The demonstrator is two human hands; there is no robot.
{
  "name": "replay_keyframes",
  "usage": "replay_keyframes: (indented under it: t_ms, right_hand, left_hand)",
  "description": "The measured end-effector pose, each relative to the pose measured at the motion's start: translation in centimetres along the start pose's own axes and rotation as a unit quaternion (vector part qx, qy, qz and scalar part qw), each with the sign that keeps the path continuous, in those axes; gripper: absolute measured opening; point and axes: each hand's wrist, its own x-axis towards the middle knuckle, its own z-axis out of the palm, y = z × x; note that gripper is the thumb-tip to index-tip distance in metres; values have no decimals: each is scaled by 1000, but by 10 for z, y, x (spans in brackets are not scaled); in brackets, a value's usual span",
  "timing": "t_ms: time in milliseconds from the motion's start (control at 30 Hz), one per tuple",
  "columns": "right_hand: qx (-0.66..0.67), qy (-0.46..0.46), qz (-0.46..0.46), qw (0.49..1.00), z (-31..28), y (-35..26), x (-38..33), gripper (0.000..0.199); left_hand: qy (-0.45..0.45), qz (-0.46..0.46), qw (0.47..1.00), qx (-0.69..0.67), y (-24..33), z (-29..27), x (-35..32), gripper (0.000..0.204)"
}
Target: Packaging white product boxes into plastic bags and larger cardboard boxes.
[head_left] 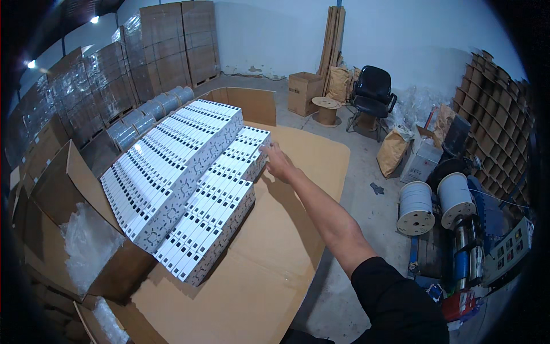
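"How far along?"
"The tall stack (172, 157) looks full; the lower white boxes (211, 213) right of it seem unfinished."
"Right hand (279, 164)?"
"Fingers (271, 151) at those boxes; can't tell if pinching."

Black office chair (372, 86) stands near small brown spool (327, 116); two white reels (415, 205) sit side by side, right.

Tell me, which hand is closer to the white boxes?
Right, it seems: the right hand is at the right edge of the white boxes, seemingly touching them. The left hand is out of view, so its place can't be told.
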Motion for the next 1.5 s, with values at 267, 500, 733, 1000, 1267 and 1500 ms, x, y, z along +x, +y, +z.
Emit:
replay_keyframes:
  t_ms: [267, 500, 733, 1000, 1267, 1500]
  right_hand:
    - [32, 81, -37, 996, 1, 33, -5, 40]
    - [27, 121, -39, 992, -25, 22, -65, 26]
    - [91, 104, -48, 989, -36, -49, -156, 29]
    - [206, 51, -124, 969, -32, -168, -239, 25]
    - [319, -118, -177, 924, 8, -283, -323, 28]
    - [382, -183, -289, 858, 55, -330, -335, 36]
  left_hand:
    - [-6, -20, 1000, -14, 4, 2, 7, 30]
    - [6, -11, 1000, -26, -12, 4, -5, 30]
    - [8, -77, 994, -73, -27, 8, 0, 30]
    - [-17, -170, 949, -266, 20, -8, 26, 31]
    - [-163, -244, 747, -597, 8, 15, 38, 37]
    - [-30, -201, 782, -590, -42, 41, 67, 34]
